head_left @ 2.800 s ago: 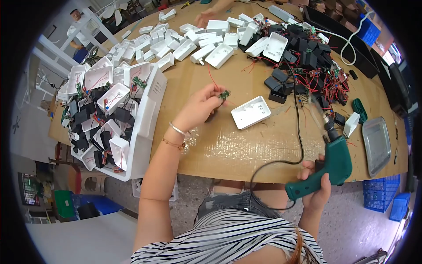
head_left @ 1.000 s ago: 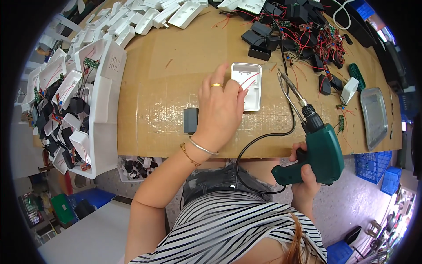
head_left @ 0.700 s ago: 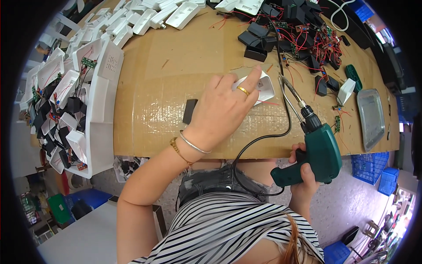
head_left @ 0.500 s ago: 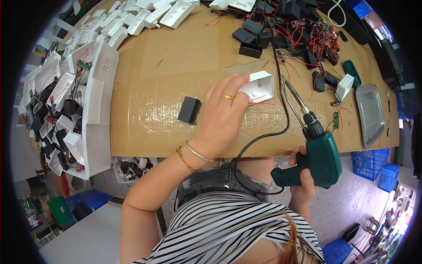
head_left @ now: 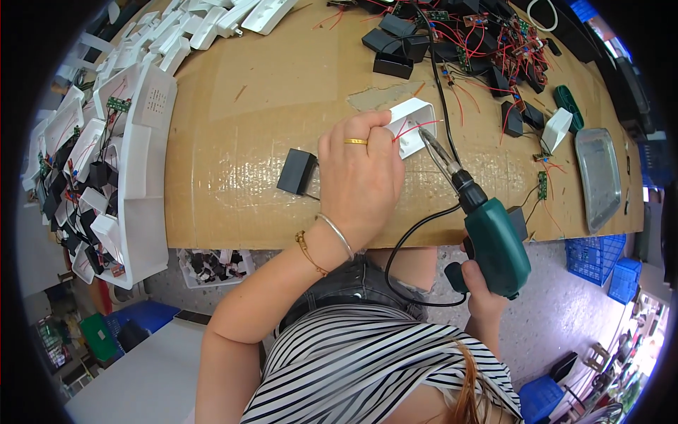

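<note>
My left hand (head_left: 361,173) is closed on a small white plastic housing (head_left: 418,112), holding it on the cardboard-covered table. Thin red wires (head_left: 406,132) come out beside my fingertips and cross the housing's open inside. My right hand (head_left: 482,286) grips a green pistol-shaped soldering iron (head_left: 500,247) by its handle. Its metal tip lies at the housing's opening, close to the red wires; whether it touches them I cannot tell. A black box (head_left: 296,171) with a dark lead sits just left of my left hand. The iron's black cord (head_left: 417,230) loops between my arms.
A white bin (head_left: 152,134) of housings and wired parts stands at the left. White housings (head_left: 205,25) pile up at the far left, black boxes and red-wired circuit boards (head_left: 487,56) at the far right. A metal tray (head_left: 599,180) lies near the right edge.
The soldering iron has swung left and its tip has come to the white housing. My left hand has turned a little, and the red wires now point up across the housing.
</note>
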The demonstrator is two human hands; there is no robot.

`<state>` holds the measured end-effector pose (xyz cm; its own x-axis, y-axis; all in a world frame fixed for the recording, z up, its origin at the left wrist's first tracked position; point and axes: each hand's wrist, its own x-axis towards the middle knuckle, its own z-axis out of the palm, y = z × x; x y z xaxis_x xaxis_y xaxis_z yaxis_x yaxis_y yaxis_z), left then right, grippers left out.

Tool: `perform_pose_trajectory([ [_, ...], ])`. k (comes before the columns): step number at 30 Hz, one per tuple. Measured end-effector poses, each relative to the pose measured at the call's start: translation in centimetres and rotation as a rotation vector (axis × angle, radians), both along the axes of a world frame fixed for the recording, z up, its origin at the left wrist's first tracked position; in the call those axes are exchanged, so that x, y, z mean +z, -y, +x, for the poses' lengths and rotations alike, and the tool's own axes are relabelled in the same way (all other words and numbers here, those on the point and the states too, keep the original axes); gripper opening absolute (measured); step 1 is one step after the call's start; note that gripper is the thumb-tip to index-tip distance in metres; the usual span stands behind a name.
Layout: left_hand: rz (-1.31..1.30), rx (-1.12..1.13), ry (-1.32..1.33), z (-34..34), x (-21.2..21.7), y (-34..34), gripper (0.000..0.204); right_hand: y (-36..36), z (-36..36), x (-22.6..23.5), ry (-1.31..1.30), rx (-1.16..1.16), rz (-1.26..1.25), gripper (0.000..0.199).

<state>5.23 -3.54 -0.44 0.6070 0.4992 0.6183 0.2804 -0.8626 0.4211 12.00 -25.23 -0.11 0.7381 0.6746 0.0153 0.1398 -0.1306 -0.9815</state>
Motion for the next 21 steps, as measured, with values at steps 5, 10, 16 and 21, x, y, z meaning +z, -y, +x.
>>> perform_pose_trajectory([
  [5,0.005,0.039,-0.016,0.1,0.0,0.2,0.013,-0.7,0.0,0.7,-0.171,-0.059,0.0,0.055],
  [10,0.047,0.077,-0.063,0.2,0.0,0.0,0.013,-0.9,0.3,0.8,-0.164,-0.059,-0.009,0.057],
  [16,0.124,0.037,-0.104,-0.2,0.1,-0.5,0.013,-0.7,0.6,1.1,-0.209,-0.062,-0.013,0.059],
  [21,0.168,-0.126,-0.118,-0.7,0.1,-1.3,0.015,-0.3,0.4,1.5,-0.242,-0.101,-0.001,0.06],
])
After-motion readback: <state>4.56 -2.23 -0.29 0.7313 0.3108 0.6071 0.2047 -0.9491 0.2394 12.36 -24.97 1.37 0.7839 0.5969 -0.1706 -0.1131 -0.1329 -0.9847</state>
